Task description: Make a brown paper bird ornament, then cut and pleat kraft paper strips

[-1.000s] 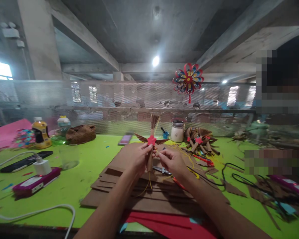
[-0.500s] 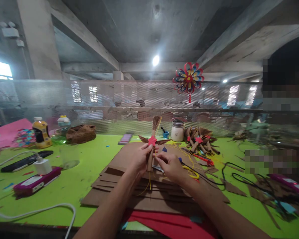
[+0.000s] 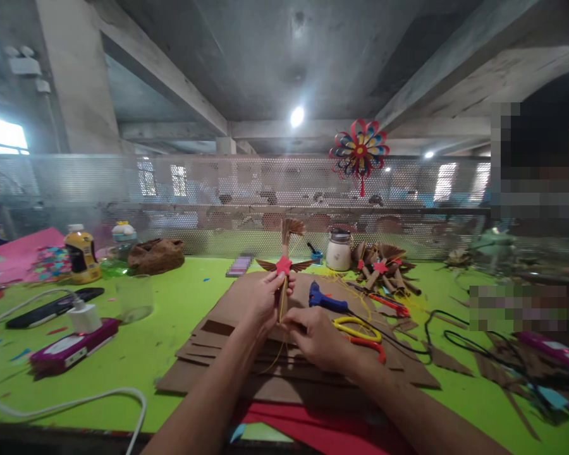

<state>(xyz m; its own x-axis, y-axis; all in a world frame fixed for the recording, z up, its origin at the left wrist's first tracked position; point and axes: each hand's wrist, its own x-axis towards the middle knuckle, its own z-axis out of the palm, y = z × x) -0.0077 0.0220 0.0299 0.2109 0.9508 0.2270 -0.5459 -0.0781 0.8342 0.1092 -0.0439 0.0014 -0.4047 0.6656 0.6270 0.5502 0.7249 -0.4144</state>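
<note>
- While both bare hands work over a stack of brown cardboard [image 3: 208, 351], the brown paper figure [image 3: 283, 268] stands upright between them, above the middle of the stack.
- The figure has a rolled tube body, a fringed top, a pleated wing on each side and a red star in front.
- The left hand [image 3: 267, 302] grips the tube just below the star, thumb in front.
- The right hand [image 3: 318, 336] is lower, its thumb and forefinger pinched on a yellow string [image 3: 283, 302] that runs down along the tube; a loose length hangs below.
- Just beyond the right hand lie a blue glue gun [image 3: 329, 299] and yellow-handled scissors [image 3: 358, 329].
- Farther back on the right, similar star-fronted figures [image 3: 382, 268] lie in a heap near a pale jar [image 3: 339, 251].
- Red paper [image 3: 298, 424] lies at the near edge of the bright green table [image 3: 180, 297].
- On the left are a clear cup [image 3: 133, 299] and a purple power strip [image 3: 73, 349].
</note>
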